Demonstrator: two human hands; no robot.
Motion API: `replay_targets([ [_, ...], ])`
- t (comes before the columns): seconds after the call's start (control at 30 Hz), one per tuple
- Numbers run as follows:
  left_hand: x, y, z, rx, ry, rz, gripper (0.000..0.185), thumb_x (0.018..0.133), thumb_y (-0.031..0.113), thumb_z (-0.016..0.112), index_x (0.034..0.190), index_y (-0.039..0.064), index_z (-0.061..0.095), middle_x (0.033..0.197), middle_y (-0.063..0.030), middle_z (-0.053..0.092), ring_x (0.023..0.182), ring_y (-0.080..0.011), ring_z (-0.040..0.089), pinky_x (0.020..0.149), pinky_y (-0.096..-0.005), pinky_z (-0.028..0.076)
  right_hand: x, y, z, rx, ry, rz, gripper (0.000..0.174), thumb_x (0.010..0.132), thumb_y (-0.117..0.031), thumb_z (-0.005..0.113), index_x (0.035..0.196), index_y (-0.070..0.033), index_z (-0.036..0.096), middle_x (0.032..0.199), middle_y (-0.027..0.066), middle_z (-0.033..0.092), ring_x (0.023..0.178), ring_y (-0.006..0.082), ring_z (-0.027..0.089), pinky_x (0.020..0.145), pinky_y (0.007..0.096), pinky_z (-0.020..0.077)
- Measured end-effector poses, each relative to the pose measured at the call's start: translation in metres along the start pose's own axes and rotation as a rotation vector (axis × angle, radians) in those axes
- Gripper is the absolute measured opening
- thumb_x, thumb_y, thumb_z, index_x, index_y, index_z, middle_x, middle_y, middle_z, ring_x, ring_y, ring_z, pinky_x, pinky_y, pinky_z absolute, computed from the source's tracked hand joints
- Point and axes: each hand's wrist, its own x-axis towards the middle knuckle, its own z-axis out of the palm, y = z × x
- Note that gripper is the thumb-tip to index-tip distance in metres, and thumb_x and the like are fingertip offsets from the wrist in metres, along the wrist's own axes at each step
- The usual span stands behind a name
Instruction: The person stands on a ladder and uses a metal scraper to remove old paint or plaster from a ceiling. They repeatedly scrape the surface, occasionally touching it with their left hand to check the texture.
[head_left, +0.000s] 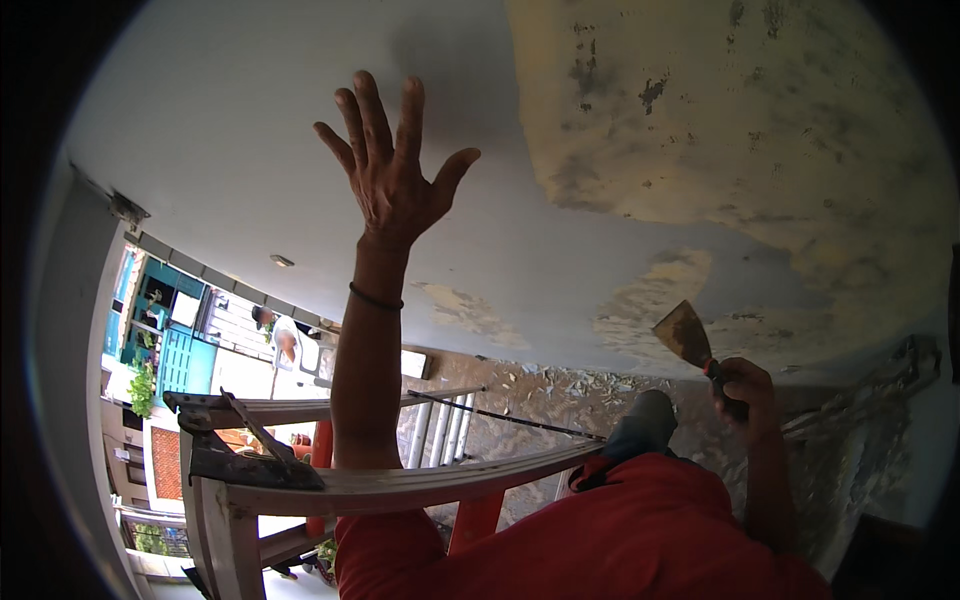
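My left hand (397, 172) is raised with its fingers spread, up against or just off the painted wall (247, 150); whether it touches cannot be told. It holds nothing, and a dark band circles the wrist. At the lower right, my right hand (742, 394) grips the dark handle of a scraper (686, 334), its blade stained and pointing up and left, near the wall. Beyond the blade lie a small patch of peeled paint (652, 300) and a much larger yellowish bared area (675, 150) with dark spots.
A stepladder (420, 484) with a black hinge stands beside my body. Paint flakes (570, 379) litter the floor below. A wall switch or fitting (282, 260) sits at left. Outside the opening, a person (286, 341) is near a white chair (319, 360).
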Motion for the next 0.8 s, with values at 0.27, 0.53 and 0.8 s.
replay_targets([
  [0.27, -0.013, 0.015, -0.015, 0.008, -0.438, -0.224, 0.139, 0.069, 0.057, 0.096, 0.175, 0.025, 0.011, 0.179, -0.0285, -0.004, 0.162, -0.0567, -0.001, 0.105, -0.0922, 0.023, 0.041, -0.045, 0.104, -0.545, -0.036, -0.542, 0.033, 0.097, -0.003, 0.068, 0.130, 0.001, 0.064, 0.085, 0.0057, 0.065, 0.070, 0.0071, 0.060, 0.057, 0.0284, 0.0480],
  [0.53, -0.032, 0.060, -0.018, -0.265, -0.486, -0.510, 0.138, 0.072, 0.025, 0.099, 0.174, 0.028, 0.007, 0.179, -0.0236, -0.007, 0.161, -0.0562, -0.003, 0.110, -0.0848, 0.036, 0.098, -0.100, 0.157, -0.811, -0.095, -0.655, 0.044, 0.107, -0.011, 0.062, 0.149, 0.003, 0.060, 0.083, 0.0027, 0.065, 0.059, 0.0039, 0.049, 0.054, 0.0244, 0.0428],
  [0.8, -0.089, 0.141, -0.010, -0.355, -0.323, -0.402, 0.112, 0.088, 0.037, 0.087, 0.171, 0.004, 0.020, 0.175, -0.0309, 0.016, 0.162, -0.0497, 0.019, 0.126, -0.0665, 0.029, 0.088, -0.116, 0.182, -0.903, -0.039, -0.640, 0.039, 0.108, -0.012, 0.060, 0.145, 0.002, 0.064, 0.102, 0.0141, 0.074, 0.086, 0.0114, 0.061, 0.083, 0.0290, 0.0520],
])
